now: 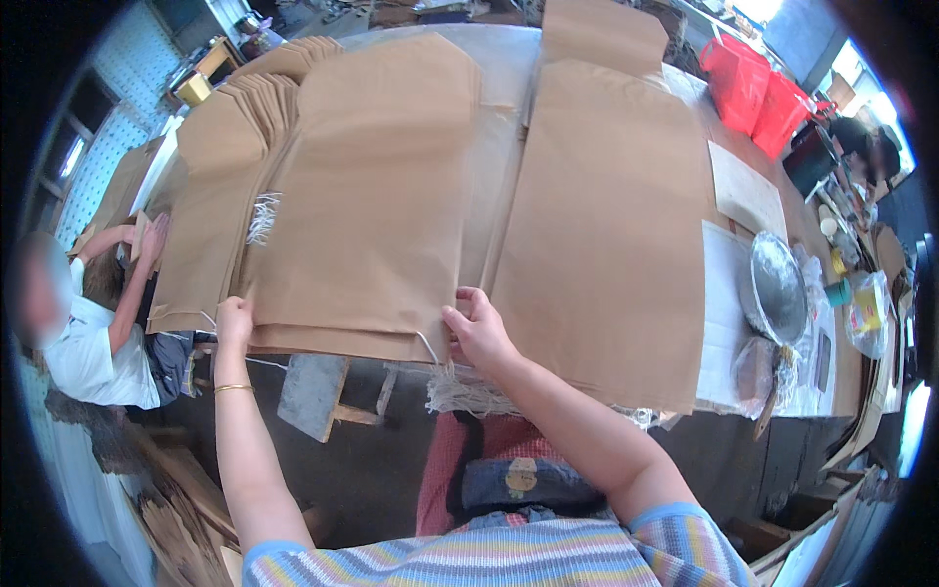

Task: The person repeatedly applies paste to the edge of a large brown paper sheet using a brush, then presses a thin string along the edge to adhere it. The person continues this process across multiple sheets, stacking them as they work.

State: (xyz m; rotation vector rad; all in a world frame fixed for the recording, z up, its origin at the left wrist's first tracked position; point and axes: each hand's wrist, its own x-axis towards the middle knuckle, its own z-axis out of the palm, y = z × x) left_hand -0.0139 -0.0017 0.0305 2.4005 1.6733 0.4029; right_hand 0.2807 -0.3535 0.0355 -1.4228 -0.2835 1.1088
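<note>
A flat brown paper bag (377, 186) with clipped far corners lies on top of a stack in front of me. My left hand (235, 321) is closed on its near left corner, fingers pinched at the edge. At its near right corner is my right hand (479, 331), with thumb and bent fingers closed about the paper edge. A short white cord (426, 345) shows on the bag's near edge beside my right hand. A small bunch of white cords (262, 217) rests at the bag's left side. Loose white strings (469, 391) hang below my right hand.
Fanned brown bags (220, 137) lie to the left, and another stack (611, 225) to the right. Farther right are a metal basin (776, 287) and red plastic bags (748, 88). One person (93, 338) works at the left; another (866, 152) is at the far right.
</note>
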